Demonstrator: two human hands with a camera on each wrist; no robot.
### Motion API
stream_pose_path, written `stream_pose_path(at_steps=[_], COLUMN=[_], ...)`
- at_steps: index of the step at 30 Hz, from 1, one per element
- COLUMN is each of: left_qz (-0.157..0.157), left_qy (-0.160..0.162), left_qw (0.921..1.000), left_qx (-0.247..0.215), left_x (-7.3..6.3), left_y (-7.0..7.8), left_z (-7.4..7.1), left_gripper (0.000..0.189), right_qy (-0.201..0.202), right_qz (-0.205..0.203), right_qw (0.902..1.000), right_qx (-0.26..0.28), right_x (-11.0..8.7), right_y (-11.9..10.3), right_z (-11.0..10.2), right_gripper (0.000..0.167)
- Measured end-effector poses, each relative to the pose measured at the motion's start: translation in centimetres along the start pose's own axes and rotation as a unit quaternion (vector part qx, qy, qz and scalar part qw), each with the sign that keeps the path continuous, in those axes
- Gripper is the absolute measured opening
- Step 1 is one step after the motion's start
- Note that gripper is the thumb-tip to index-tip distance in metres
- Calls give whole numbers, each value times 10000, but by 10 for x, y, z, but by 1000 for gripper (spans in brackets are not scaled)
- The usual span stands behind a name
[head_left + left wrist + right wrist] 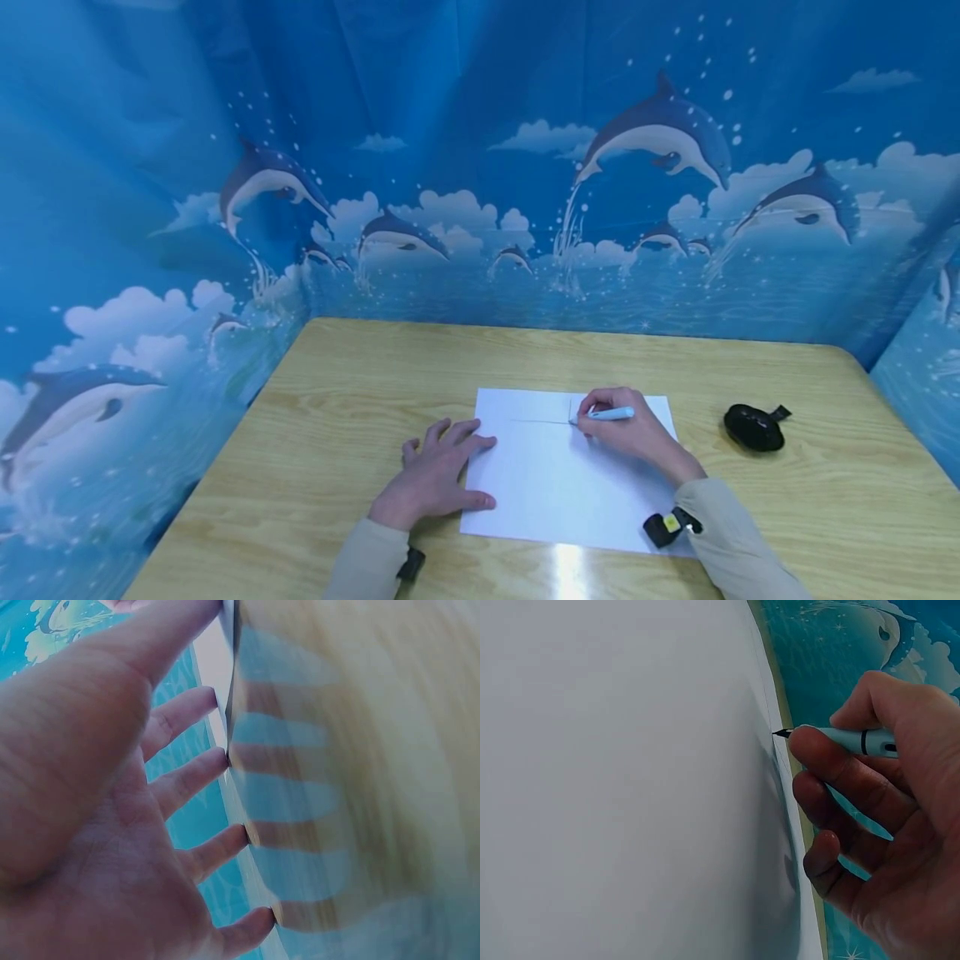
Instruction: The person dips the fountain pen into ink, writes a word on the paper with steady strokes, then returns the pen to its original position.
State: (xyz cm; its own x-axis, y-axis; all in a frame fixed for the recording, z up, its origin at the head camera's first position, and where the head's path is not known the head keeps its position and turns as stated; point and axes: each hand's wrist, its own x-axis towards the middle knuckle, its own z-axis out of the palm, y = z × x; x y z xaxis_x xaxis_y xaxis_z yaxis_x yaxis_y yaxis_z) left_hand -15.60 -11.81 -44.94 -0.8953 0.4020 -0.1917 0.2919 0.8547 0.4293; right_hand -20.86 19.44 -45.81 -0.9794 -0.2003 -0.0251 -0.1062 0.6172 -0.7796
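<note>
A white sheet of paper (540, 483) lies on the wooden table, with a thin horizontal line and a short upright line drawn near its top. My right hand (626, 425) pinches a light blue fountain pen (611, 413) over the upper right of the sheet. In the right wrist view the pen's dark nib (781, 733) meets the paper where the drawn lines run. My left hand (435, 475) rests with fingers spread at the sheet's left edge, thumb and index fingertip on the paper, the other fingers on the wood.
A glossy black pouch-like object (753, 427) with a small tab sits right of the paper on the table (360, 375). Behind and beside the table hangs a blue curtain (450, 167) printed with dolphins. Each wrist wears a small black device, the right one (663, 527) over the paper's lower right corner.
</note>
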Motion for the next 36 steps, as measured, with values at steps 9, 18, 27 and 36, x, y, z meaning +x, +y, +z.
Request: stream_pose_path(at_steps=[9,18,27,36], left_qz=[-18,-11,31,76], left_qy=[-17,-9,32,58], left_qw=[10000,10000,10000,9999], left_qx=[27,33,27,110], left_x=[0,-1,-2,-1], left_y=[1,1,2,1], left_z=[-1,-1,-1,0], left_gripper=[79,80,79,79], right_qy=[-63,-241,-284,-335], right_qz=[103,159,115,102], right_qw=[9999,9993,9989,9991], right_qx=[35,254,342,229], right_x=[-3,-7,-9,-12], right_y=[-2,-2,-2,-4], right_z=[2,4,5,7], right_gripper=[5,5,4,4])
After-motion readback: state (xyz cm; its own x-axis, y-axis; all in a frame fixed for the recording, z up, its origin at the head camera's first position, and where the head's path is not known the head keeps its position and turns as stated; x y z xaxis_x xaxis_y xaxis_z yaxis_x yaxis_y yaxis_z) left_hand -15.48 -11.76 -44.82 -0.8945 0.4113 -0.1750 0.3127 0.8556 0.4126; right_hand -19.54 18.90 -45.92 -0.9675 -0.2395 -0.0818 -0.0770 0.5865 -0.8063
